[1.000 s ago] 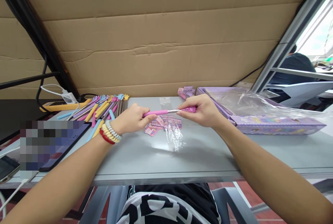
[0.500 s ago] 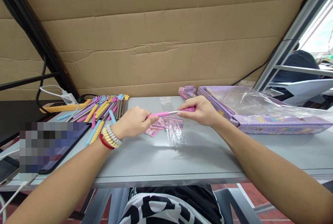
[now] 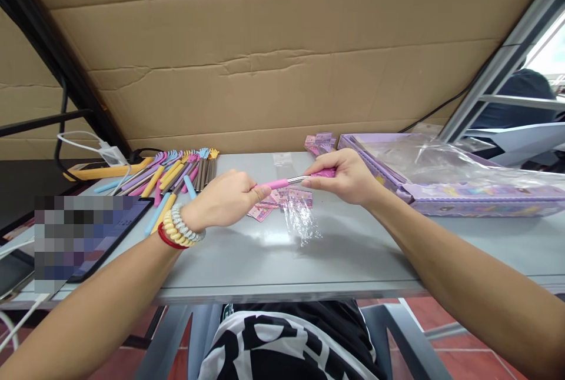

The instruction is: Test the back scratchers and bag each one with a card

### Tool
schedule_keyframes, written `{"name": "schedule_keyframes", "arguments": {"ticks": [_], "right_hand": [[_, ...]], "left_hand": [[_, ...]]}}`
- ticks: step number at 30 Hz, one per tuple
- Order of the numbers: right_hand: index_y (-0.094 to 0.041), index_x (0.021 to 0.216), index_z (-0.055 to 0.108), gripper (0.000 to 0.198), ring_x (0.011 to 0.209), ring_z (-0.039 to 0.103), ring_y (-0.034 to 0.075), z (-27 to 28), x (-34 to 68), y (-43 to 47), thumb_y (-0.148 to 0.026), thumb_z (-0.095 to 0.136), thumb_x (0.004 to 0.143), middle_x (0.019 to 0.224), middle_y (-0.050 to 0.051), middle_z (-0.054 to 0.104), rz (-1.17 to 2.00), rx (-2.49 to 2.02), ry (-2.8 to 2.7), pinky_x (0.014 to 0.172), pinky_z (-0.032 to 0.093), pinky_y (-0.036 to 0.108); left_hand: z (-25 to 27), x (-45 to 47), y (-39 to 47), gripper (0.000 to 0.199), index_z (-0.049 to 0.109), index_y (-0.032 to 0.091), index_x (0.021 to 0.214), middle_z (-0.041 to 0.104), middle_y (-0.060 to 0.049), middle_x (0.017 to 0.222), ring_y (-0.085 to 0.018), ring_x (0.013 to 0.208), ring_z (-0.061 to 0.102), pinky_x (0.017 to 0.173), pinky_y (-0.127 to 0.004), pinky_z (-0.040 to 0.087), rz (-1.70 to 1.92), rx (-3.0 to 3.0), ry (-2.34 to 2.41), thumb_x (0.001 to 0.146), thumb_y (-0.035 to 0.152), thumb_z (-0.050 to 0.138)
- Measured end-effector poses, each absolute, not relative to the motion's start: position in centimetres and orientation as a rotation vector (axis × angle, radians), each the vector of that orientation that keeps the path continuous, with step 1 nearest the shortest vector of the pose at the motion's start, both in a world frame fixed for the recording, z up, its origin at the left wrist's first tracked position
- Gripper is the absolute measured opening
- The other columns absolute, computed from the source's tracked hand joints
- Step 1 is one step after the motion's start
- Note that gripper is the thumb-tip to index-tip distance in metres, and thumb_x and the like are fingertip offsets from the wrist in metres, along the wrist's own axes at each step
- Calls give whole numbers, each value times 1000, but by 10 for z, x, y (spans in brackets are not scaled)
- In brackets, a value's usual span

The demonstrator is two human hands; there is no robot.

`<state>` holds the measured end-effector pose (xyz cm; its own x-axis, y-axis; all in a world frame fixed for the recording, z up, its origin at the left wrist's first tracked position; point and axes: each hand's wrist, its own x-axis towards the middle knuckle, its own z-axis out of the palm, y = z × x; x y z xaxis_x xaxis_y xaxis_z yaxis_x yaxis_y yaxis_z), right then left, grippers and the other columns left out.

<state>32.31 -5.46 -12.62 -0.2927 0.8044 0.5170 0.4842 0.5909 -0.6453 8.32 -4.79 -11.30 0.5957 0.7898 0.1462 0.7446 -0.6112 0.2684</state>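
A slim pink-handled stick with a silver metal shaft (image 3: pixel 282 183) is held above the middle of the grey surface (image 3: pixel 247 268), left hand (image 3: pixel 227 197) gripping its handle, right hand (image 3: pixel 348 177) pinching its bright-pink end. The two-handed hold is unchanged from a second ago, suggesting handling continues. Beneath lie pink printed cards (image 3: pixel 260 212) and crinkled clear plastic (image 3: pixel 302 226); many-coloured sticks (image 3: pixel 170 177) crowd the left rear corner.

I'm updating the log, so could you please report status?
Left hand, right hand gripping pink stick. Silver rod showing between hands. Pink cards, clear plastic nearby.
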Motion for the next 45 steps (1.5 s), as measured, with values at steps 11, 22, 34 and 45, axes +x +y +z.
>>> {"name": "schedule_keyframes", "arguments": {"ticks": [11, 22, 34, 45], "right_hand": [[-15, 68, 71, 21, 53, 49, 11, -131, 326, -51, -36, 70, 69, 57, 2, 61, 306, -1069, -2040, 50, 34, 24], [-19, 86, 49, 18, 56, 42, 8, -138, 316, -52, -18, 59, 72, 72, -3, 49, 537, -999, -2021, 50, 37, 22], [-15, 80, 63, 28, 42, 46, 8, -135, 311, -49, -43, 65, 76, 62, 2, 63, 616, -944, -1681, 42, 36, 24], [-16, 65, 56, 37, 34, 40, 6, -128, 307, -40, -50, 70, 69, 47, -4, 50, 747, -908, -1132, 31, 27, 20]], "left_hand": [[-129, 86, -40, 53, 50, 17, 55, 48, -2, 48, -11, 45, 38, 48, -28, 22, 478, 2833, 1291, 93, 49, 29], [-148, 97, -37, 32, 54, 21, 112, 68, -4, 91, -18, 77, 62, 61, -27, 38, 751, 3084, 1185, 96, 30, 27], [-146, 100, -33, 35, 58, 20, 104, 67, -5, 88, -17, 77, 62, 62, -26, 38, 877, 2937, 1205, 97, 36, 27], [-136, 89, -11, 34, 61, 22, 88, 67, -3, 81, -19, 73, 60, 57, -28, 31, 856, 2891, 1524, 95, 37, 31]]}}
